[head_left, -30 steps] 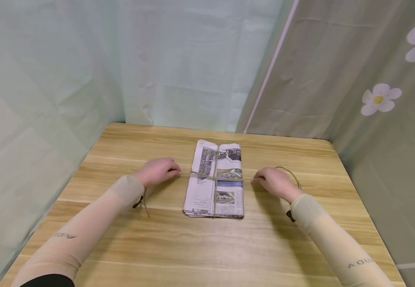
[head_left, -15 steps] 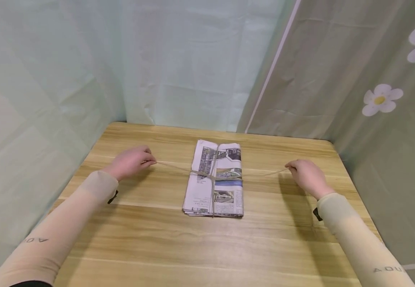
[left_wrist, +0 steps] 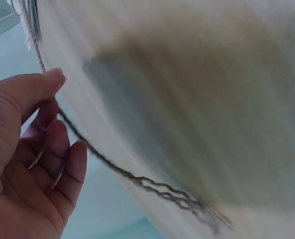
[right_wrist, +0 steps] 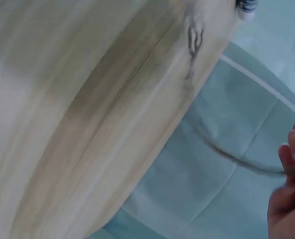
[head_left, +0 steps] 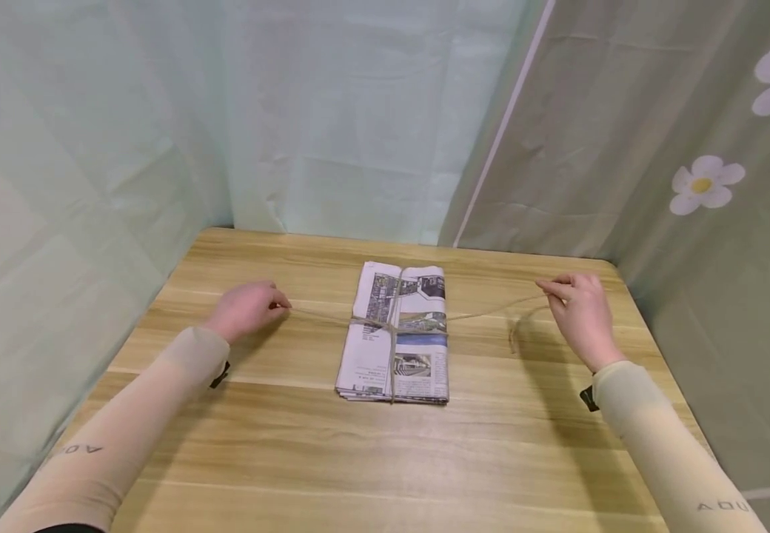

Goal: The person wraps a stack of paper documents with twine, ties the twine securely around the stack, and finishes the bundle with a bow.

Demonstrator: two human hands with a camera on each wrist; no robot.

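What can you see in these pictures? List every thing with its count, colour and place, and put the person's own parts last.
newspaper bundle: one, white with printed colour pictures, folded, at the middle of the table.
twine: one, grey-brown, tied crosswise round the bundle, an end running out to each side.
table: one, light wood grain, filling the lower part of the head view.
curtains: pale green behind and to the left, grey-green with white flowers to the right.
sleeves: two, beige, on both forearms.
left hand: one, left of the bundle, pinching one twine end.
right hand: one, right of the bundle, raised, pinching the other end.
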